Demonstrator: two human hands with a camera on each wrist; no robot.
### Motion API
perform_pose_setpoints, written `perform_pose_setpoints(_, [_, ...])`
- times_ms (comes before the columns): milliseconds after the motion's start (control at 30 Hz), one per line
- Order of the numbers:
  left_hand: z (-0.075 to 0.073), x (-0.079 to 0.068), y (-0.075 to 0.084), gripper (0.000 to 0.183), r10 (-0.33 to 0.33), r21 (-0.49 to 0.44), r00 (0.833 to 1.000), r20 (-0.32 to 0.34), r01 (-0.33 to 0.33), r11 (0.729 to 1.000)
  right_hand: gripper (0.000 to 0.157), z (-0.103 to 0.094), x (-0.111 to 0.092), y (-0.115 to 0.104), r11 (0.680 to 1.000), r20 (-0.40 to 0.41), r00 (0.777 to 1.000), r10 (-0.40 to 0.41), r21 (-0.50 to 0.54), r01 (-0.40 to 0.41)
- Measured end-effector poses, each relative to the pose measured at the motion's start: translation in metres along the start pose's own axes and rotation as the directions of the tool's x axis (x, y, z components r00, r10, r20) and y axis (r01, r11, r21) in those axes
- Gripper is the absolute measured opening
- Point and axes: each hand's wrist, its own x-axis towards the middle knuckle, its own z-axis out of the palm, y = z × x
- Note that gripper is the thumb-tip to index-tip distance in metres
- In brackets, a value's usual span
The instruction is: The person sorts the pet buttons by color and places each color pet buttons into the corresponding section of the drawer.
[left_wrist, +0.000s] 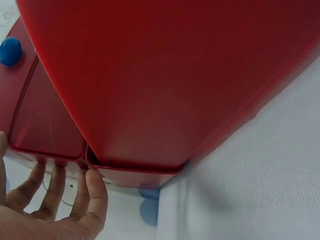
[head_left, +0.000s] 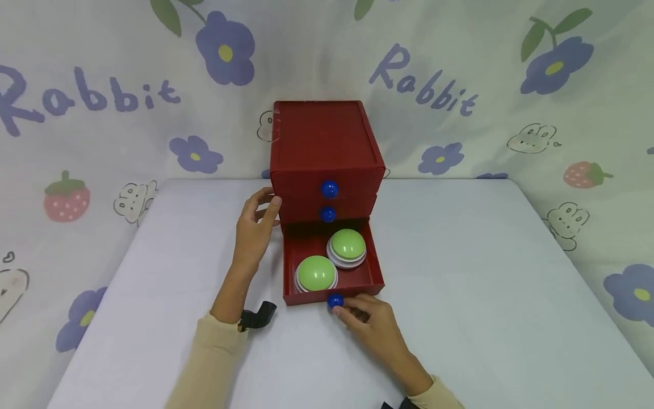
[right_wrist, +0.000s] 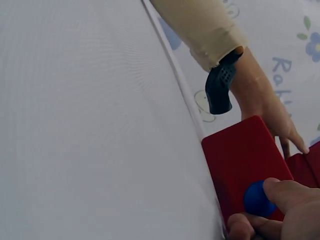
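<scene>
A red drawer cabinet point(head_left: 327, 136) stands at the back of the table, with its bottom drawer point(head_left: 356, 278) pulled out. Inside that drawer lie two round push buttons with green domes and white bases, a nearer one point(head_left: 316, 273) and a farther one point(head_left: 348, 245). My right hand point(head_left: 375, 326) pinches the blue knob point(head_left: 335, 301) on the drawer's front between thumb and fingers. On the cabinet's left side rests my left hand point(head_left: 255, 227), its fingers point(left_wrist: 95, 195) spread along the side wall in the left wrist view.
The two upper drawers are closed, each with a blue knob, a top one point(head_left: 329, 189) and a middle one point(head_left: 328, 214). A white cloth covers the table point(head_left: 460, 284). Behind it hangs a patterned curtain point(head_left: 327, 51). A black wrist mount point(head_left: 259, 315) sticks out from the left sleeve.
</scene>
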Motion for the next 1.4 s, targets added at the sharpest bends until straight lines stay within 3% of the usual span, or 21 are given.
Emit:
perform_pose_setpoints(367, [-0.003,0.001,0.002,0.054,-0.006,0.0,1.0,-0.003,0.006,1.0,0.011,0.006,0.007,0.007,0.997,-0.021,0.998,-0.055,0.057,0.056])
perform_pose_setpoints(633, [-0.001,-0.011,0.034,0.053,-0.022,-0.002,1.0,0.014,0.022,1.0,0.014,0.003,0.015,0.008,0.997,-0.004,1.0,-0.023,0.07,0.024])
perform_pose_setpoints(1033, [0.002,-0.012,0.036,0.054,-0.043,0.003,0.999,0.021,0.043,0.999,0.015,0.002,0.026,0.011,0.997,-0.003,1.0,-0.014,0.078,0.015])
perform_pose_setpoints(1400, [0.002,-0.013,0.036,0.054,-0.045,0.005,0.999,0.021,0.045,0.999,0.01,0.002,0.033,0.008,0.994,0.003,0.999,0.041,0.097,-0.041])
